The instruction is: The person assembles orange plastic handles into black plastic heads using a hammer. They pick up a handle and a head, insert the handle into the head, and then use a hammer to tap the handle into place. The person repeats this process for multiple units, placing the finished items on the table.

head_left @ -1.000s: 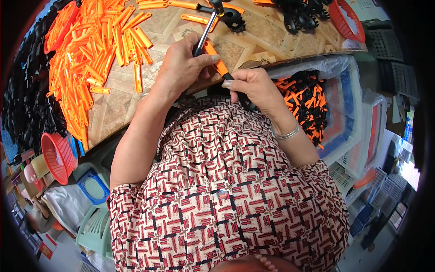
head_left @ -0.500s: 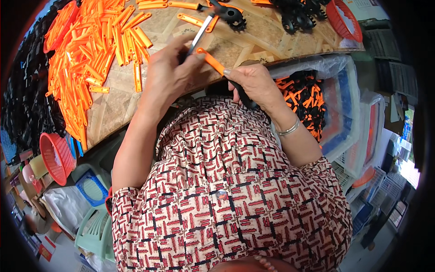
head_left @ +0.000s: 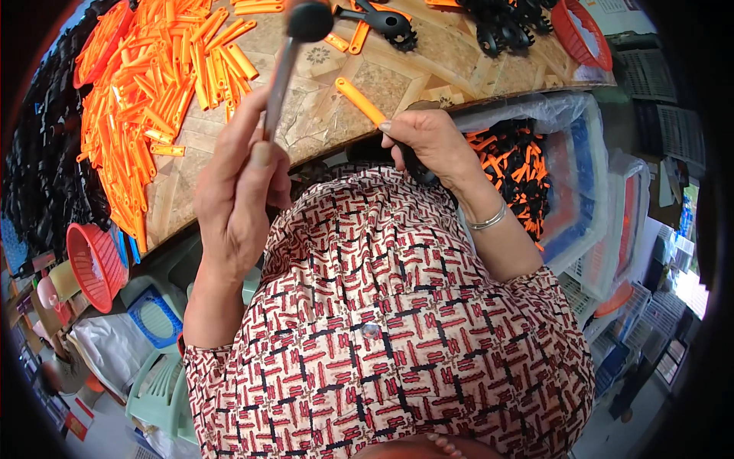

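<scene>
My left hand (head_left: 237, 191) is closed around a mallet with a round black head (head_left: 310, 21) and a slim metal shaft (head_left: 281, 88). It holds the mallet raised over the table's near edge; its grip end is hidden in the fingers. My right hand (head_left: 432, 141) grips a kitchen utensil by its black part (head_left: 417, 164), thumb on top where black meets orange. The utensil's orange handle (head_left: 359, 101) points up and left over the tabletop (head_left: 321, 122). The far end of the black part is mostly hidden behind my hand and against my shirt.
Loose orange handles (head_left: 130, 130) pile up at the left, beside black parts (head_left: 53, 168). A black pasta server (head_left: 388, 24) and black heads (head_left: 497, 30) lie at the back. A plastic-lined crate (head_left: 577, 176) of black-and-orange pieces stands right. Red baskets (head_left: 95, 264) (head_left: 581, 34) flank the table.
My left hand has drawn back toward me and left, away from the orange handle, swinging the mallet upright. The right hand and utensil have barely moved.
</scene>
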Demonstrator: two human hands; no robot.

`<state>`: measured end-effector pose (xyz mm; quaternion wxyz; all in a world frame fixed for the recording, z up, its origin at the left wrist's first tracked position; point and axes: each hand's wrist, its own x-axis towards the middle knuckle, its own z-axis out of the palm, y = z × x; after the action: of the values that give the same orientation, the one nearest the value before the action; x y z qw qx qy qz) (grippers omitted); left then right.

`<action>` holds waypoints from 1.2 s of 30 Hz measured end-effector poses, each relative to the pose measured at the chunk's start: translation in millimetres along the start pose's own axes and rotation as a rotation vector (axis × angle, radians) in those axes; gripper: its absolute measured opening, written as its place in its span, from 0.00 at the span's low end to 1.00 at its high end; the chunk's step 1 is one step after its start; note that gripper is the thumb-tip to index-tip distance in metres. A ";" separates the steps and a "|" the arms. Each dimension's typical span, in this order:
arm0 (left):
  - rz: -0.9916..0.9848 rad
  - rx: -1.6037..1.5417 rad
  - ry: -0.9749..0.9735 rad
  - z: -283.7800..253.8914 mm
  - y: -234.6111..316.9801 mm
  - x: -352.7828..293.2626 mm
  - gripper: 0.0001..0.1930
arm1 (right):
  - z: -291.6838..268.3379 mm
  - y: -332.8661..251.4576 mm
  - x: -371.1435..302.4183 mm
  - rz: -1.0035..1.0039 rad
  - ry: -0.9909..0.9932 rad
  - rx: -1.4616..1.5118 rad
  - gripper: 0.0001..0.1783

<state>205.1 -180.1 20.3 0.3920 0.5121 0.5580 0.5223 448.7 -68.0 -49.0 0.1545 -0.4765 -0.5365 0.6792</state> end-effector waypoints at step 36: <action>0.522 0.801 -0.060 14.9 -42.0 12.8 0.26 | -27.1 -2.6 -12.9 0.028 -0.044 0.095 0.14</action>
<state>210.6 -161.9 -22.0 0.0355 0.7606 0.5566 0.3322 476.4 -60.6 -39.7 0.1556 -0.4609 -0.5003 0.7163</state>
